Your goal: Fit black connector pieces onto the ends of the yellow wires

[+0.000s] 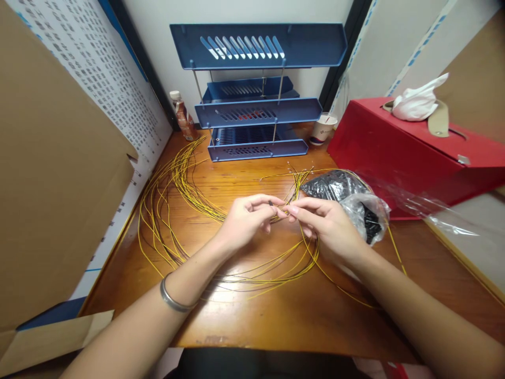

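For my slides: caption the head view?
Left hand and right hand close together among looped yellow wires on a wooden table.

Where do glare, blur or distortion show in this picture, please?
In the head view: pale glare on the wooden table around the yellow wires; bright glints on the plastic bag; lettering on the white panel at left too soft to read; apparent wide-angle stretching in the red box at right.
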`<state>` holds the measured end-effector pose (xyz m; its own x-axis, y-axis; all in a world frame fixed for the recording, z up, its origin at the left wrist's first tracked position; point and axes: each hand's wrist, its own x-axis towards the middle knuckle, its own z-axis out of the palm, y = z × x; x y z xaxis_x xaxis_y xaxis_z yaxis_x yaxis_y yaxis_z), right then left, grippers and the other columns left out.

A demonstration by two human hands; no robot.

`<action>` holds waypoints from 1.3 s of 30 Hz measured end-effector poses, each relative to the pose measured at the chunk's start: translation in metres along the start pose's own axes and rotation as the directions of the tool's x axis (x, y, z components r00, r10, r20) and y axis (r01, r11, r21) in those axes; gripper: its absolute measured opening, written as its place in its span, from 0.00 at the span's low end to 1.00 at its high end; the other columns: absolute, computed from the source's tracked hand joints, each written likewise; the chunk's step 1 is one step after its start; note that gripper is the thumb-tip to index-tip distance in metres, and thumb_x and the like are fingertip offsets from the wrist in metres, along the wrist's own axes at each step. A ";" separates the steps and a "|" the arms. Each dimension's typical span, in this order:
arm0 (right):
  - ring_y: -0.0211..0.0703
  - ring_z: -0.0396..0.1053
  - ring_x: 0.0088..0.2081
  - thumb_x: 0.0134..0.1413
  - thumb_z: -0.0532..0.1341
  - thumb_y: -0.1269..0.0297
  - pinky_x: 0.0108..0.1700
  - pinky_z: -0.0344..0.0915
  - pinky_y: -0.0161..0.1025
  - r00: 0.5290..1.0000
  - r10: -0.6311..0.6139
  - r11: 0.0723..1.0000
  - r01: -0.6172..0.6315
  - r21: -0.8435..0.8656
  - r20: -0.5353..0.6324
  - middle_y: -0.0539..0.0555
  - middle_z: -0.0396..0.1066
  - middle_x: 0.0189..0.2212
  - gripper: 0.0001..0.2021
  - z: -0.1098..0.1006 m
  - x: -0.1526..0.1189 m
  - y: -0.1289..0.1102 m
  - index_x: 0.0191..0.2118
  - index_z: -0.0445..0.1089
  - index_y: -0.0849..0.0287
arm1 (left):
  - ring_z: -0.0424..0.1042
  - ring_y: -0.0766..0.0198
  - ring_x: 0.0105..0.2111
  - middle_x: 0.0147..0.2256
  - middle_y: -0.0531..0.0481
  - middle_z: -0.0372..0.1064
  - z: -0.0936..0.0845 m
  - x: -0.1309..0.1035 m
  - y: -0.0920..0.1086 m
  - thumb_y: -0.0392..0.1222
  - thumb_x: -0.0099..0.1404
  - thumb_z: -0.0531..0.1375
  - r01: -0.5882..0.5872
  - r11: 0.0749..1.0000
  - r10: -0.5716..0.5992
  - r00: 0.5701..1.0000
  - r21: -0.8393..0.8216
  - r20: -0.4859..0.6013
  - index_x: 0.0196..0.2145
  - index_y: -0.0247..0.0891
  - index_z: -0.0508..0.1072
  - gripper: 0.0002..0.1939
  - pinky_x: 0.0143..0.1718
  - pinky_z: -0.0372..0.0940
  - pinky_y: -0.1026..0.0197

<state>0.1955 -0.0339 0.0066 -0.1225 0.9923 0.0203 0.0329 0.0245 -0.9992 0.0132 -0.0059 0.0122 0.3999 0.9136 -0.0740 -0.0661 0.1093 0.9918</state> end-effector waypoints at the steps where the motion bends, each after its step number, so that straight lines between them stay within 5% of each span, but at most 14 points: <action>1: 0.31 0.56 0.19 0.53 0.68 0.55 0.21 0.50 0.33 1.000 0.006 1.000 -0.006 -0.006 0.005 0.50 0.73 0.25 0.11 0.000 0.000 -0.001 0.34 0.79 0.59 | 0.64 0.73 0.20 0.30 0.50 0.74 0.000 0.000 0.000 0.39 0.58 0.61 0.013 1.000 -0.013 1.000 -0.024 -0.006 0.35 0.32 0.74 0.08 0.24 0.61 0.66; 8: 0.32 0.53 0.21 0.54 0.67 0.53 0.22 0.48 0.34 0.998 0.028 0.992 -0.021 -0.125 0.058 0.52 0.71 0.23 0.15 0.001 -0.002 -0.001 0.32 0.79 0.62 | 0.55 0.74 0.15 0.21 0.59 0.61 0.005 0.002 0.000 0.34 0.57 0.55 0.128 0.953 -0.119 0.992 -0.273 0.050 0.30 0.37 0.64 0.01 0.19 0.64 0.66; 14: 0.33 0.53 0.21 0.51 0.68 0.52 0.22 0.48 0.34 0.999 0.035 0.989 -0.028 -0.146 0.041 0.50 0.67 0.19 0.15 0.003 -0.001 -0.001 0.31 0.79 0.62 | 0.45 0.74 0.15 0.18 0.63 0.47 0.005 -0.001 0.000 0.38 0.56 0.56 0.093 0.973 -0.098 0.995 -0.210 -0.012 0.32 0.39 0.65 0.04 0.15 0.60 0.68; 22: 0.32 0.53 0.20 0.53 0.67 0.52 0.22 0.48 0.34 0.998 0.035 0.993 -0.029 -0.112 0.046 0.49 0.67 0.19 0.15 0.002 -0.002 -0.001 0.31 0.79 0.61 | 0.55 0.72 0.19 0.22 0.55 0.64 0.000 0.000 -0.004 0.49 0.59 0.64 -0.024 0.995 0.033 0.995 0.092 -0.096 0.32 0.36 0.78 0.13 0.18 0.51 0.65; 28: 0.31 0.54 0.20 0.54 0.67 0.54 0.22 0.49 0.34 0.998 0.044 0.995 -0.039 -0.088 0.053 0.50 0.71 0.23 0.14 0.003 -0.001 -0.001 0.33 0.78 0.61 | 0.53 0.71 0.18 0.15 0.56 0.57 -0.002 -0.001 -0.004 0.55 0.62 0.62 -0.072 0.986 0.097 0.982 0.152 -0.160 0.16 0.36 0.70 0.24 0.23 0.50 0.63; 34: 0.31 0.54 0.19 0.56 0.66 0.55 0.22 0.49 0.34 0.997 0.023 0.994 -0.015 -0.105 0.076 0.49 0.69 0.21 0.13 0.003 -0.002 0.001 0.34 0.78 0.61 | 0.53 0.71 0.18 0.17 0.58 0.59 0.001 -0.002 -0.003 0.49 0.57 0.67 -0.083 0.972 0.108 0.989 0.218 -0.104 0.33 0.36 0.80 0.13 0.22 0.47 0.63; 39: 0.31 0.55 0.19 0.55 0.65 0.55 0.22 0.49 0.34 0.996 0.019 0.992 -0.008 -0.127 0.086 0.53 0.75 0.26 0.13 0.003 -0.002 0.001 0.36 0.79 0.62 | 0.53 0.71 0.19 0.17 0.57 0.60 0.002 -0.001 -0.005 0.48 0.58 0.67 -0.098 0.966 0.124 0.988 0.240 -0.095 0.32 0.34 0.81 0.13 0.22 0.46 0.63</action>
<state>0.1929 -0.0361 0.0050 -0.2064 0.9785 -0.0017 0.1596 0.0320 -0.9867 0.0152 -0.0084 0.0074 0.2997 0.9532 0.0400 0.1166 -0.0782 0.9901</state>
